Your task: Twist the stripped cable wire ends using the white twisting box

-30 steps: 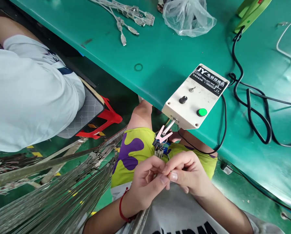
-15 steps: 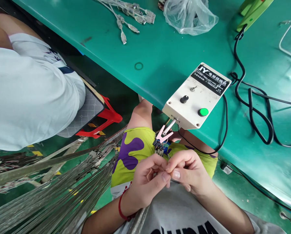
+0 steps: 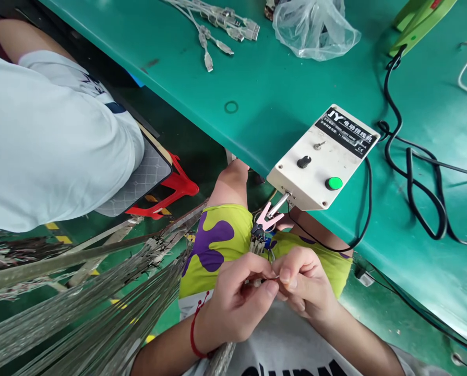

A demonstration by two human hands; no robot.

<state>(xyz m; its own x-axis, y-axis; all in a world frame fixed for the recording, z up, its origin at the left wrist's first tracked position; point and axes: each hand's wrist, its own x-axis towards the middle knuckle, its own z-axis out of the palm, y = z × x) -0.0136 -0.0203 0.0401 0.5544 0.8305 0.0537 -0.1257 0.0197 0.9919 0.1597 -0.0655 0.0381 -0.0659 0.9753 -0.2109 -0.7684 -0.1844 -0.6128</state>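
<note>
My left hand (image 3: pixel 244 296) is closed in a pinch on a thin cable end, most of it hidden by the fingers. My right hand (image 3: pixel 307 284) pinches the fine wire (image 3: pixel 277 277) that shows between the two sets of fingertips. Just beyond my hands, over my lap, is a bunch of cable ends (image 3: pixel 256 245) with dark tips. A pink forked clip (image 3: pixel 265 220) sits there by the metal shaft (image 3: pixel 278 204) of a white wire-twisting machine (image 3: pixel 315 175). The machine has a black knob and a green button, and rests at the table's edge.
On the green table (image 3: pixel 178 68) lie clear USB cables (image 3: pixel 221 26), a plastic bag (image 3: pixel 315 31), a green device (image 3: pixel 421 26) and looped black cords (image 3: pixel 409 177). Long grey cables (image 3: pixel 100 313) hang over a rack at lower left. Another person (image 3: pixel 61 146) sits on a red stool (image 3: pixel 178 185).
My fingertips have moved slightly apart, so the fine wire now shows between them. The table and machine appear shifted a little to the right as the view turned.
</note>
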